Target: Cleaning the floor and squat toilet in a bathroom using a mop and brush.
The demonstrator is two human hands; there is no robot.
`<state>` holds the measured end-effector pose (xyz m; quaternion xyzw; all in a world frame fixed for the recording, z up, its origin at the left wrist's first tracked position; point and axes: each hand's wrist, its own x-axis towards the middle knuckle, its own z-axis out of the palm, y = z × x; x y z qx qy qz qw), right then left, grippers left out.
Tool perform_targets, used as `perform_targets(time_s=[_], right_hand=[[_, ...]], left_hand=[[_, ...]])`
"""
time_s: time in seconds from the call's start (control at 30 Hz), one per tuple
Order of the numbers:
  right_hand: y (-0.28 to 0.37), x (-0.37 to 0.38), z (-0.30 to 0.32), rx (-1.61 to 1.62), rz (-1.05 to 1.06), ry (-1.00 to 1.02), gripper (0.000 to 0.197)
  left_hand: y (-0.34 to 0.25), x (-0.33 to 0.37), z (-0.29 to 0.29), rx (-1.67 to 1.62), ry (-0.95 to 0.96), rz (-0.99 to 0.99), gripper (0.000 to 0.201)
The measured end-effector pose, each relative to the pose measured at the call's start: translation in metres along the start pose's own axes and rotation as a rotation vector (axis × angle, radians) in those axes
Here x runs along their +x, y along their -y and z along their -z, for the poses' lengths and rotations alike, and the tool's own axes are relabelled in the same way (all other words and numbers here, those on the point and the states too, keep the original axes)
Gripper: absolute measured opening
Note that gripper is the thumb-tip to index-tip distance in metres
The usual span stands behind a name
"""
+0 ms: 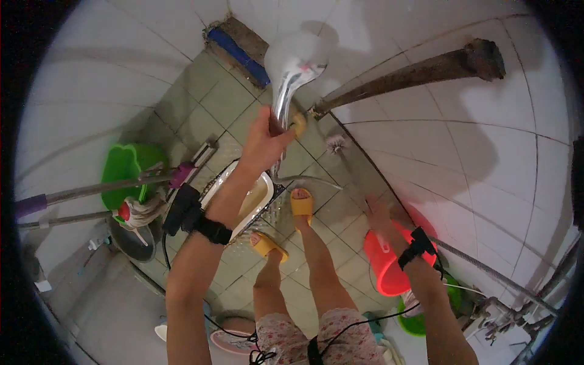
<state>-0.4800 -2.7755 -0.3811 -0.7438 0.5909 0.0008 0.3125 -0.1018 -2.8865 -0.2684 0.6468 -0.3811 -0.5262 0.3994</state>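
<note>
My left hand (pixel 263 143) is wrapped round the handle of a silver shower head (pixel 294 74), raised ahead of me. Its metal hose (pixel 315 180) hangs below the grip and runs off to the right. A white squat toilet (pixel 268 190) lies in the tiled floor under my left forearm, which partly covers it. To the right, my right hand (pixel 379 218) is smeared by motion above a red bucket (pixel 389 267). It seems closed round the blurred handle of a brush (pixel 335 144), whose pale bristle head points away from me near the wall.
Mop handles (pixel 112 190) reach in from the left beside a green bucket (pixel 126 164) and a dark basin (pixel 135 241). A brown pipe (pixel 407 79) slants along the right wall. My feet stand in yellow slippers (pixel 301 205). A pink basin (pixel 234 340) is behind them.
</note>
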Motion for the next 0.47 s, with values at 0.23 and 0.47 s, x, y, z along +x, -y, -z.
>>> perform_targets(time_s=[0.23,0.47], right_hand=[[0.056,0.007,0.017,0.167,-0.076,0.200,0.040],[0.110,0.080,-0.004,0.371,-0.277,0.454,0.047]], left_hand=[[-0.005,0.001,0.010,-0.010,0.042,0.214,0.028],[0.008,0.001,0.044,-0.015,-0.025,0.206,0.053]])
